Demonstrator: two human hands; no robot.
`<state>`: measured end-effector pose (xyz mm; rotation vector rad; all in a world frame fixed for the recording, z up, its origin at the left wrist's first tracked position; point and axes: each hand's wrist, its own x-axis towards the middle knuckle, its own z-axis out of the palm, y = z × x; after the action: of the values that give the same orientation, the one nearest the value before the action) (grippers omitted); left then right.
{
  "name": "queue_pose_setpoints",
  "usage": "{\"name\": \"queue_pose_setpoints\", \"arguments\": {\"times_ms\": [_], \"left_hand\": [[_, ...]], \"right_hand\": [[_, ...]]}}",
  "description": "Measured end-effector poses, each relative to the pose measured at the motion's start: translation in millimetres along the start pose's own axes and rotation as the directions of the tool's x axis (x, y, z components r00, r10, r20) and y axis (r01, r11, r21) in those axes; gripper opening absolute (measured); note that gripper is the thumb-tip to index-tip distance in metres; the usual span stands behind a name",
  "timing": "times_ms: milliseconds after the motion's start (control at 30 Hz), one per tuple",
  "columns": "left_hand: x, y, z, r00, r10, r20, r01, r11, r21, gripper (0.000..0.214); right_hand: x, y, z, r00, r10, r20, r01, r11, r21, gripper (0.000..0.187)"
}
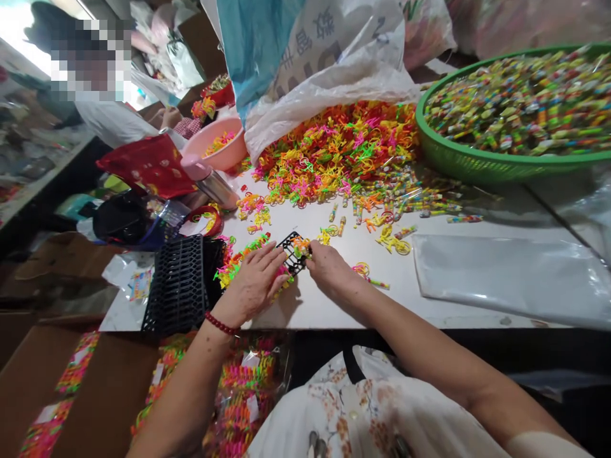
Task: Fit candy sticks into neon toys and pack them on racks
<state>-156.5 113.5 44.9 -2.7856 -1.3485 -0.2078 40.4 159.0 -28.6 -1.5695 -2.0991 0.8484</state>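
A black plastic lattice rack [289, 252] lies on the white table, much of it covered by small bright plastic toys [238, 261] and by my hands. My left hand [258, 277], with a red bead bracelet on the wrist, lies across the filled part with its fingers stretched out. At the rack's right end my right hand [327, 267] is closed, thumb and finger pinched on a small orange plastic toy [300, 247]. Its exact shape is partly hidden by the fingers. A few yellow toys [327, 236] lie just beyond the right hand.
A stack of black racks [174, 286] stands at the left. Behind are a heap of bright toys [329, 152] spilling from a sack [324, 57] and a green basket [422, 133] of wrapped sticks. Clear plastic bags [506, 273] lie right. Another person [107, 117] sits far left.
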Motion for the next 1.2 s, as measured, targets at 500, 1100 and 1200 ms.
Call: {"name": "queue_pose_setpoints", "arguments": {"times_ms": [500, 1100, 1200], "left_hand": [[19.2, 3.4, -0.3, 0.974, 0.043, 0.222, -0.045, 0.999, 0.001, 0.025], [-1.4, -4.9, 6.8, 0.985, -0.128, 0.114, 0.150, 0.966, -0.210, 0.062], [-3.6, -5.5, 8.1, 0.988, -0.138, 0.070, 0.150, 0.960, -0.235, 0.060]], "right_hand": [[-0.1, 7.8, 9.2, 0.998, 0.053, 0.041, -0.067, 0.853, 0.518, 0.003], [29.7, -25.1, 2.4, 0.992, 0.020, 0.122, -0.070, 0.905, 0.420, 0.016], [15.0, -25.7, 14.0, 0.985, -0.066, 0.160, -0.005, 0.913, 0.409, 0.015]]}}
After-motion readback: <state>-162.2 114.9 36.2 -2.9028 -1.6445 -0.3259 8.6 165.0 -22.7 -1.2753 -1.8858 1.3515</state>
